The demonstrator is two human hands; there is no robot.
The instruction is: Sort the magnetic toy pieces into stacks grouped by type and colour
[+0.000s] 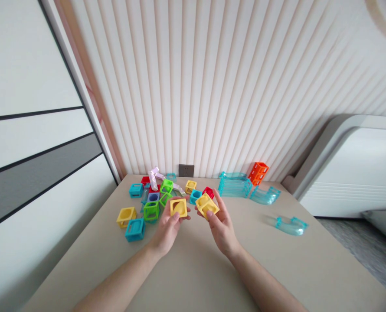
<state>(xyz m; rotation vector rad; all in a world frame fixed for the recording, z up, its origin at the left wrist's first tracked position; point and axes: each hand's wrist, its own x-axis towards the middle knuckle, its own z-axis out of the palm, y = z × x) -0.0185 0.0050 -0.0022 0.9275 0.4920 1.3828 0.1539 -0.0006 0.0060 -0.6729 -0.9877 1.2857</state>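
My left hand [167,228] is closed round a yellow hollow cube block [178,207], held above the beige table [193,268]. My right hand [219,225] grips a second yellow cube block [206,204] just to the right of the first; a small gap separates the two blocks. Behind my hands lies a heap of coloured cube blocks [154,197] in green, teal, red, blue and yellow.
A loose yellow block [126,216] and a teal block [135,229] lie at the left. Stacked clear teal track pieces [234,185], more curved ones [265,195], an orange block [258,173] and a single curved piece [290,225] lie at the right. A ribbed wall with a socket [186,170] stands behind.
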